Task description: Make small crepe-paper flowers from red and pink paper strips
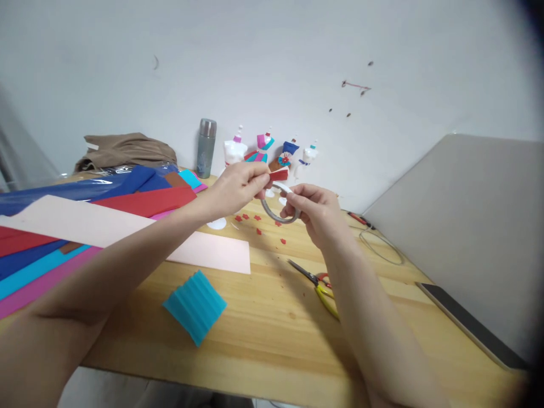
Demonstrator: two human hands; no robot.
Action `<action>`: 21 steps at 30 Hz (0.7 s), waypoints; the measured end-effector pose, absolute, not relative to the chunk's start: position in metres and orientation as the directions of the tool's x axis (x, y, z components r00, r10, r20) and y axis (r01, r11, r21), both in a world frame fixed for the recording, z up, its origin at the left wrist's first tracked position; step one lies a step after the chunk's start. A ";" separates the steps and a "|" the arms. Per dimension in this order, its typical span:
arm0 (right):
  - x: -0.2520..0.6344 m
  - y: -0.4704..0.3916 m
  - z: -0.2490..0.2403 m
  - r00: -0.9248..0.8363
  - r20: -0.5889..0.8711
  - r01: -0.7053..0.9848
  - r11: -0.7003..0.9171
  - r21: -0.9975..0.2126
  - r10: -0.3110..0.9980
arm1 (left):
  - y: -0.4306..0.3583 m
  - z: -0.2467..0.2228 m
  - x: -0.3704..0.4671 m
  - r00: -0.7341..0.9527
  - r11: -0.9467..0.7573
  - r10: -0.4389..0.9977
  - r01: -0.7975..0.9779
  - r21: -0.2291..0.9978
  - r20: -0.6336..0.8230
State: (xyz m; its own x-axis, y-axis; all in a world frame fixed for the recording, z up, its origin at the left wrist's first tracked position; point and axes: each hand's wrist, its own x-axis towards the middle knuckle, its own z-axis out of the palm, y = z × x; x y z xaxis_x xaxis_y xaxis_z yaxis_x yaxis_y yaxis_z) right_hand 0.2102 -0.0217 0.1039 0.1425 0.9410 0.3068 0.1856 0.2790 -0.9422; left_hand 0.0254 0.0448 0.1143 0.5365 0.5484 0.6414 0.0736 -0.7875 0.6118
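Observation:
My left hand [246, 180] pinches a small red folded piece of paper [279, 175] between thumb and fingers. Against it, a narrow roll of tape [278, 219] is held up by my right hand [312, 209], whose fingers close on the ring's right side. Both hands are raised above the table, nearly meeting. Small red paper flowers [257, 217] lie scattered beneath them. A pleated turquoise paper piece [195, 306] rests near the front. Scissors with red and yellow handles [319, 286] lie open below my right hand, partly covered by my forearm.
Several small mannequins dressed in coloured paper [263, 144] stand against the wall beside a grey flask [206, 148]. Coloured paper sheets [216, 251] pile up at left, with brown cloth [127, 150] behind. A dark flat device [471, 326] and a cable [393, 249] lie at right.

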 end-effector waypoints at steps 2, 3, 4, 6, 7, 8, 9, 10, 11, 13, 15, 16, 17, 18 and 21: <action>0.213 -0.020 0.103 0.172 0.362 0.171 0.334 -0.927 0.916 | 0.042 0.118 0.022 0.576 -0.852 0.483 0.136 0.505 0.660; 0.215 -0.019 0.103 0.171 0.387 0.165 0.361 -0.918 0.906 | 0.042 0.118 0.022 0.591 -0.863 0.469 0.150 0.483 0.656; 0.216 -0.018 0.102 0.162 0.409 0.157 0.385 -0.909 0.898 | 0.043 0.117 0.022 0.609 -0.860 0.466 0.142 0.490 0.642; 0.218 -0.016 0.100 0.130 0.449 0.138 0.432 -0.891 0.884 | 0.045 0.113 0.024 0.648 -0.813 0.481 0.079 0.577 0.590; 0.219 -0.015 0.099 0.112 0.469 0.131 0.455 -0.881 0.876 | 0.046 0.111 0.026 0.666 -0.774 0.493 0.042 0.631 0.560; 0.220 -0.014 0.098 0.096 0.489 0.127 0.477 -0.870 0.867 | 0.046 0.110 0.029 0.681 -0.733 0.505 0.013 0.681 0.530; 0.220 -0.013 0.096 0.080 0.508 0.128 0.497 -0.858 0.857 | 0.046 0.108 0.031 0.691 -0.692 0.519 -0.007 0.722 0.504; 0.221 -0.013 0.094 0.066 0.526 0.132 0.515 -0.847 0.848 | 0.045 0.108 0.033 0.695 -0.657 0.534 -0.017 0.753 0.482; 0.221 -0.012 0.093 0.051 0.541 0.139 0.530 -0.837 0.840 | 0.044 0.107 0.034 0.694 -0.629 0.551 -0.020 0.777 0.464; 0.222 -0.011 0.091 0.028 0.566 0.152 0.556 -0.817 0.824 | 0.041 0.108 0.036 0.688 -0.587 0.581 -0.016 0.809 0.436; 0.223 -0.010 0.089 0.018 0.585 0.169 0.574 -0.801 0.811 | 0.038 0.109 0.037 0.692 -0.558 0.592 -0.017 0.830 0.413; 0.222 -0.010 0.089 0.017 0.592 0.180 0.580 -0.794 0.806 | 0.037 0.110 0.037 0.702 -0.542 0.588 -0.026 0.840 0.401; 0.222 -0.009 0.089 0.017 0.598 0.192 0.585 -0.788 0.801 | 0.036 0.110 0.037 0.712 -0.522 0.582 -0.044 0.852 0.394; 0.221 -0.009 0.089 0.022 0.605 0.205 0.589 -0.782 0.796 | 0.035 0.110 0.038 0.714 -0.500 0.579 -0.069 0.863 0.393; 0.216 -0.010 0.089 0.089 0.629 0.257 0.592 -0.764 0.773 | 0.033 0.110 0.039 0.610 -0.413 0.672 -0.162 0.896 0.420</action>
